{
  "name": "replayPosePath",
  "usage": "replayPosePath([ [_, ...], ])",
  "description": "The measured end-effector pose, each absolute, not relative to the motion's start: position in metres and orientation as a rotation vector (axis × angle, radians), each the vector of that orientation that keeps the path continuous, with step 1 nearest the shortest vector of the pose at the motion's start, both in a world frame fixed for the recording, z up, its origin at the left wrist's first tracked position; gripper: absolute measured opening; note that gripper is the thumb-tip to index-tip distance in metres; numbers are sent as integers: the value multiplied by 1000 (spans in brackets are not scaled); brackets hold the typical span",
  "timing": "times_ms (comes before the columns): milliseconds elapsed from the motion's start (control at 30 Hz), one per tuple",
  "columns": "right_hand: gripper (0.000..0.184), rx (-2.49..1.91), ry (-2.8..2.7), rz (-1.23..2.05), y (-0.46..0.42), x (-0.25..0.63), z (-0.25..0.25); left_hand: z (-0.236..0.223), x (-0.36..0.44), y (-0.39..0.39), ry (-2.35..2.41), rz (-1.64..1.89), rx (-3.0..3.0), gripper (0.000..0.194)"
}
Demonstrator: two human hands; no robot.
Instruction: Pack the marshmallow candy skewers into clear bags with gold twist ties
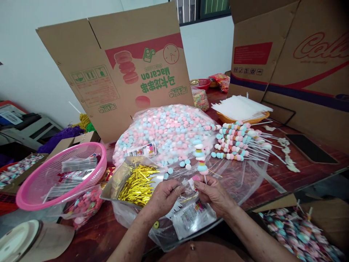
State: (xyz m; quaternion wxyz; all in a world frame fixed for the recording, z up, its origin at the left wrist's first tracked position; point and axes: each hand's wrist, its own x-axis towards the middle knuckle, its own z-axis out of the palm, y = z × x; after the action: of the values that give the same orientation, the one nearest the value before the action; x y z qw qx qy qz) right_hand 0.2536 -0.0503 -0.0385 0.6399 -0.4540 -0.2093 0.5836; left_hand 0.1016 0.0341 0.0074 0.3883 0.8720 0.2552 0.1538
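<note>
Candy skewer (200,155) upright in front of the candy bag (166,133), right hand (216,192) fingers clamped on its stick (205,178). Left hand (165,196) fingers pinched on plastic wrapper (192,184). Gold ties (137,185) front-left of bag; skewer pile (236,142) right of it.

big box (308,54) cut off, top & r. edge. tub (56,236) cut off @ l. edge. r. hand (218,193) hides candy stick's (201,162) low end. print on clear bags (191,220) too blurry.

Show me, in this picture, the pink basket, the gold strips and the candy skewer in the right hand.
Pink basket (54,163), head view: inner wall.
Gold strips (137,185), head view: middle of the pile.
Candy skewer (200,154), head view: middle of its candies.
</note>
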Motion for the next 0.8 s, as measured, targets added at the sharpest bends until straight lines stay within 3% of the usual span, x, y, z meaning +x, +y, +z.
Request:
replayPosePath([
  [233, 24, -1444, -1001, 740, -79, 299, -35, 12, 82, 49, 726, 494, 2347, 34],
  [400, 24, -1549, -1414, 446, -103, 335, -23, 22, 70, 58, 604, 578, 2368, 28],
  [600, 28, -1603, -1729, 281, -104, 343, -15, 33, 70, 59, 498, 611, 2460, 22],
  [800, 30, -1634, -1872, 234, -110, 350, -15, 38, 75, 59, 462, 388, 2642, 28],
])
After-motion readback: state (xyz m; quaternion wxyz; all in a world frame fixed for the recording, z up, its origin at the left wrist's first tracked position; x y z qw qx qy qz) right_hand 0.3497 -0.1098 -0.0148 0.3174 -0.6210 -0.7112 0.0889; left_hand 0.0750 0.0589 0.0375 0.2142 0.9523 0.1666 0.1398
